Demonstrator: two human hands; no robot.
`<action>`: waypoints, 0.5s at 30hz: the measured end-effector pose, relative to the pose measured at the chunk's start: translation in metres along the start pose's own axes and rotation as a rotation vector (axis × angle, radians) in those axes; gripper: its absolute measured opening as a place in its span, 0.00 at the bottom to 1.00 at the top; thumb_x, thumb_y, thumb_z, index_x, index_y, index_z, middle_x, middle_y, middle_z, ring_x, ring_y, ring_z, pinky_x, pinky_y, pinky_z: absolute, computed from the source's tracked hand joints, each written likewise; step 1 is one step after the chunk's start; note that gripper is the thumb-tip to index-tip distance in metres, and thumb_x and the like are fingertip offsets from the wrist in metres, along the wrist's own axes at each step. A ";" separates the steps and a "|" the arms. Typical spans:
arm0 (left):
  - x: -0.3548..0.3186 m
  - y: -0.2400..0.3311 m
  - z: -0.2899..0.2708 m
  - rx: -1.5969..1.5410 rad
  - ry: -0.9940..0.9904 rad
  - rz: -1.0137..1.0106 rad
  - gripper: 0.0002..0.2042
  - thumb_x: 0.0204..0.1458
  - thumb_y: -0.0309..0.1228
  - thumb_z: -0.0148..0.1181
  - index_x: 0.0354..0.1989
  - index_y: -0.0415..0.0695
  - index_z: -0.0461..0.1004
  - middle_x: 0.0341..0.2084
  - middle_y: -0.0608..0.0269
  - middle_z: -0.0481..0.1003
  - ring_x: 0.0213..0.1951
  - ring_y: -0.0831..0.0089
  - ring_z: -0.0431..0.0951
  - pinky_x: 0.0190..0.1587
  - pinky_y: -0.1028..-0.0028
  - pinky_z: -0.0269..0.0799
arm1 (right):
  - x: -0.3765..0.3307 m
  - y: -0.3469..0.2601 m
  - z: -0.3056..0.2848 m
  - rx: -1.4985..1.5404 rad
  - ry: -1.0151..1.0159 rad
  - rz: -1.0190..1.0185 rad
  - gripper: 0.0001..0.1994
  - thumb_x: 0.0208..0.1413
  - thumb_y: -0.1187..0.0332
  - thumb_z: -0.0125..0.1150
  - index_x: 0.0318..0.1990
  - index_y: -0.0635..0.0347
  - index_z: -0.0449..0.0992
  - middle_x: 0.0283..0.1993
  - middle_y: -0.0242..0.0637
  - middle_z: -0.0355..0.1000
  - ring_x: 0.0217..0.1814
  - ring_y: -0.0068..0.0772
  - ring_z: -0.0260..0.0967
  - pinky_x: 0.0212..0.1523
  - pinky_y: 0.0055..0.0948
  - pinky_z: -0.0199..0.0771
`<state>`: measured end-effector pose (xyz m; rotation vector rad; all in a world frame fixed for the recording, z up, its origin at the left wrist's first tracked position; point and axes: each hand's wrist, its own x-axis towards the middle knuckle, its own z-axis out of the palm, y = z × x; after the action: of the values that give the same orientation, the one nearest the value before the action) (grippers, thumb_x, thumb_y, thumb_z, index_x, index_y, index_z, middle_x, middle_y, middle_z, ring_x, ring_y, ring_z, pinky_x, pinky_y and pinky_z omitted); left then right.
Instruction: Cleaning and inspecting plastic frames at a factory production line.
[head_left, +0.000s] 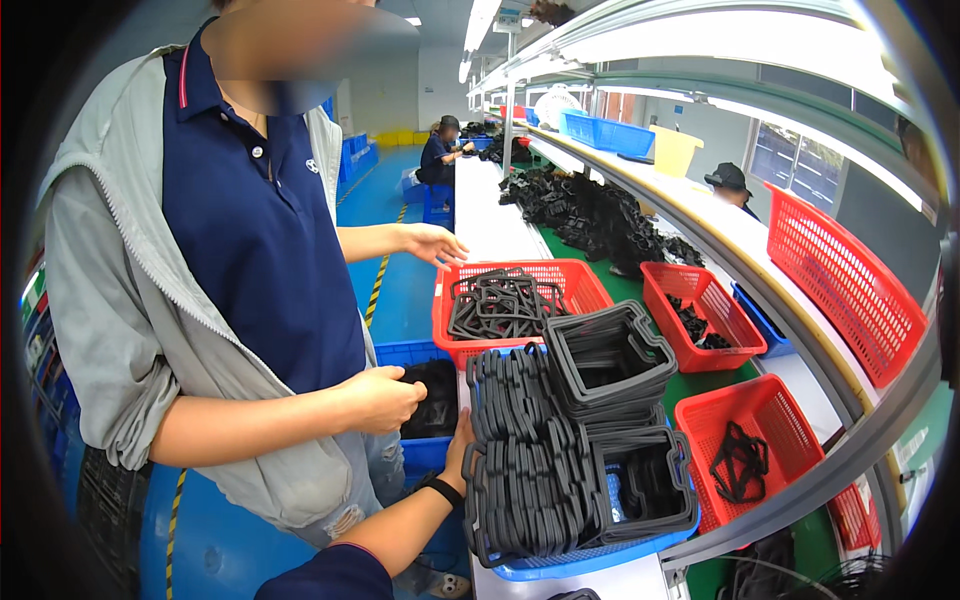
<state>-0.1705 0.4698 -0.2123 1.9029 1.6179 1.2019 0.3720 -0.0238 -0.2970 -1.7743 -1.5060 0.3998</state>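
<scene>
Black frames [520, 480] fill a blue basket [600, 561] on the tabletop [632, 580], at three o'clock from the left hand [459, 450]. Their long row runs twelve to six. That hand's fingertips are hidden, so its grip I cannot tell. A co-worker's hand [383, 400] is farther off, toward ten o'clock.

Dozens of black frames [530, 490], at least four red baskets [845, 285], at least three co-workers [265, 220], one black wristband [443, 490]

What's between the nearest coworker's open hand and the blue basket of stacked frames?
In the head view, a red basket holding loose black frames lies between the open hand and the blue basket.
</scene>
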 end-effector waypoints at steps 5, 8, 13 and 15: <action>0.000 0.007 0.001 0.110 0.058 0.092 0.27 0.61 0.32 0.46 0.69 0.39 0.55 0.67 0.44 0.58 0.68 0.53 0.59 0.72 0.65 0.49 | 0.020 -0.048 -0.015 0.107 0.097 0.238 0.06 0.65 0.72 0.57 0.44 0.65 0.75 0.44 0.39 0.76 0.45 0.28 0.74 0.48 0.26 0.74; -0.003 0.046 -0.015 -0.219 0.083 0.117 0.25 0.61 0.30 0.45 0.68 0.42 0.59 0.68 0.50 0.58 0.71 0.58 0.53 0.75 0.67 0.40 | 0.064 -0.178 -0.046 0.357 0.212 0.426 0.06 0.67 0.71 0.55 0.45 0.64 0.74 0.43 0.38 0.76 0.44 0.26 0.73 0.45 0.24 0.73; -0.006 0.094 -0.039 -0.152 0.090 -0.029 0.26 0.60 0.34 0.48 0.68 0.45 0.60 0.70 0.49 0.53 0.72 0.50 0.50 0.73 0.66 0.50 | 0.101 -0.282 -0.057 0.473 0.290 0.470 0.07 0.69 0.68 0.51 0.44 0.62 0.72 0.42 0.37 0.76 0.42 0.25 0.73 0.41 0.23 0.72; -0.006 0.099 -0.043 -0.078 0.058 -0.081 0.26 0.59 0.35 0.49 0.68 0.45 0.60 0.70 0.47 0.53 0.72 0.49 0.49 0.71 0.65 0.54 | 0.099 -0.281 -0.055 0.440 0.279 0.473 0.07 0.70 0.68 0.50 0.44 0.62 0.71 0.42 0.37 0.76 0.42 0.24 0.72 0.41 0.22 0.71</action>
<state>-0.1428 0.4263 -0.1172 1.7528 1.6370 1.2785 0.2365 0.0545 -0.0374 -1.7232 -0.7263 0.6327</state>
